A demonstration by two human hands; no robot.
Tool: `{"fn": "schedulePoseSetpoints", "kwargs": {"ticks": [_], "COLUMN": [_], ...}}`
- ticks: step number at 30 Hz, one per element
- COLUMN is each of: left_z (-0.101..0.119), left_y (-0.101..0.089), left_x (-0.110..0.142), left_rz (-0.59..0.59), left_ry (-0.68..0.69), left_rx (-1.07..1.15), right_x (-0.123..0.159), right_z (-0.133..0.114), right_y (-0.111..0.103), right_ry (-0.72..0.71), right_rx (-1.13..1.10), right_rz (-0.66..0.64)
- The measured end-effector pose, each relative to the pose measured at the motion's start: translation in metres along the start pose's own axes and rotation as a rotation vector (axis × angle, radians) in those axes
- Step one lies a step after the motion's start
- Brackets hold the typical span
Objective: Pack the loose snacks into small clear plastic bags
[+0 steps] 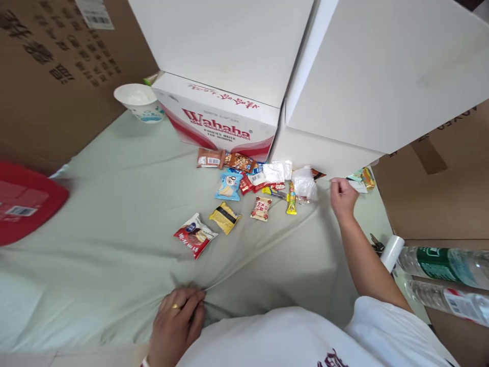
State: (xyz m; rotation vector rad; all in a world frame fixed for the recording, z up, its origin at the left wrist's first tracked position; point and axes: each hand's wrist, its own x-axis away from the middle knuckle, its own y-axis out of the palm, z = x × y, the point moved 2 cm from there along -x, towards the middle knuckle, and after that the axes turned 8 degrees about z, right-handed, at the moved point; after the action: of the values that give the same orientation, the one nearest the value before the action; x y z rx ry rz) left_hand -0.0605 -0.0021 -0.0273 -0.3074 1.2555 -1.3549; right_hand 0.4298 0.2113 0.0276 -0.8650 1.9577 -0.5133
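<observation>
My left hand (178, 321), with a gold ring, rests at the near edge of the pale green cloth (126, 244). Its fingers are bent together on the cloth, and folds run out from the fingertips. On the right, my right hand (343, 198) is closed in a fist over the cloth; anything inside it is hidden. Left of that fist lie a crumpled clear plastic bag (304, 183) and a thin yellow snack stick (292, 199). A red-and-white snack packet (195, 235) and a yellow-and-black packet (225, 217) are farther left, near a beige packet (262, 209) and a blue packet (229, 186).
A Wahaba-style water carton (225, 127) and white boxes (332, 76) stand behind the snacks. At the back left is a white paper tub (139, 102); a red plastic object (30, 204) sits far left. Plastic bottles (439, 262) and a white roll (392, 252) lie right.
</observation>
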Motion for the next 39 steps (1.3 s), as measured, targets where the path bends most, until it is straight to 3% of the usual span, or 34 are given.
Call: {"fn": "schedulePoseSetpoints", "kwargs": {"ticks": [3, 5, 10, 13, 17, 21, 24, 28, 31, 33, 36, 39], "left_z": [0.001, 0.003, 0.006, 0.004, 0.002, 0.011, 0.026, 0.042, 0.047, 0.045, 0.04, 0.039], "left_y": [0.0, 0.0, -0.001, -0.005, -0.016, -0.017, 0.0, 0.036, 0.054, 0.057, 0.052, 0.043], "left_x": [0.003, 0.004, 0.007, 0.011, 0.012, -0.015, -0.053, -0.092, -0.095, -0.089, -0.079, -0.075], "left_rz": [0.012, 0.019, 0.028, 0.066, 0.099, 0.036, 0.01, -0.049, -0.159, -0.203, -0.156, -0.098], "left_ry": [0.007, 0.004, -0.041, -0.082, -0.225, -0.385, -0.49, -0.631, -0.719, -0.801, -0.868, -0.81], "left_rx": [0.021, 0.029, 0.058, 0.146, 0.386, 0.652, 0.834, 1.097, 1.347, 1.396, 1.316, 1.218], "right_x": [0.019, 0.019, 0.008, 0.007, 0.022, 0.081, 0.144, 0.2, 0.211, 0.21, 0.208, 0.211], "right_z": [-0.068, -0.101, -0.147, -0.156, -0.159, -0.17, -0.193, -0.218, -0.218, -0.211, -0.202, -0.204], "right_y": [0.021, 0.042, 0.102, 0.114, 0.089, 0.042, 0.013, -0.01, -0.014, -0.015, -0.015, -0.015], "right_ry": [-0.234, -0.272, -0.167, -0.037, 0.07, 0.536, 0.77, 0.85, 0.929, 1.01, 1.074, 1.028], "right_rx": [-0.068, -0.011, 0.077, 0.013, -0.128, -0.736, -0.91, -0.971, -1.028, -1.061, -1.087, -1.069], "right_rz": [-0.231, -0.294, -0.516, -0.56, -0.47, -0.406, -0.534, -0.637, -0.653, -0.672, -0.692, -0.726]}}
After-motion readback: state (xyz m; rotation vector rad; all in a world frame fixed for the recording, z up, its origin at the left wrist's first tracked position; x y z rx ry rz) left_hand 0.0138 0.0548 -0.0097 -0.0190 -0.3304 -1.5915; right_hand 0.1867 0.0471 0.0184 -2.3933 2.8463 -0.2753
